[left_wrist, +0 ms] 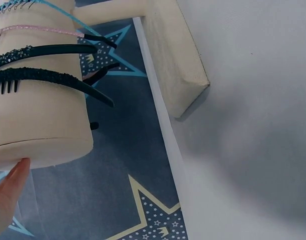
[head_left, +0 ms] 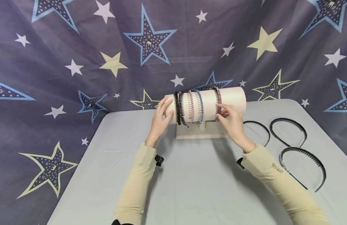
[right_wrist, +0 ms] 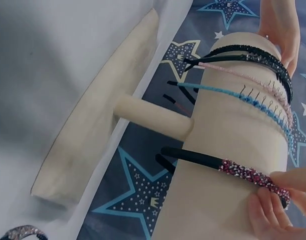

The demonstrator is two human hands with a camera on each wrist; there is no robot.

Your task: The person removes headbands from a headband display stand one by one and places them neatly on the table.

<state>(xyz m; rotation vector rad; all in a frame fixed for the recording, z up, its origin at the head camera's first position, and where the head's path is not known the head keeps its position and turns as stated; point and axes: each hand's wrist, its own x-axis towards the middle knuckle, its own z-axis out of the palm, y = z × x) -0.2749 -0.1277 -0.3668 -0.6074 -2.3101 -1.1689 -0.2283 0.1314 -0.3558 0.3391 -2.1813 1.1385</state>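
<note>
Starry backdrop (head_left: 86,40), right hand (head_left: 232,122) pinching headband (right_wrist: 243,171), outside left-wrist view

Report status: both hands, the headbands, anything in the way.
Left hand touching one end of roll. Right hand pinching dark pink headband. Four other headbands on roll, three loose headbands on table. Nothing seen in the way.
</note>
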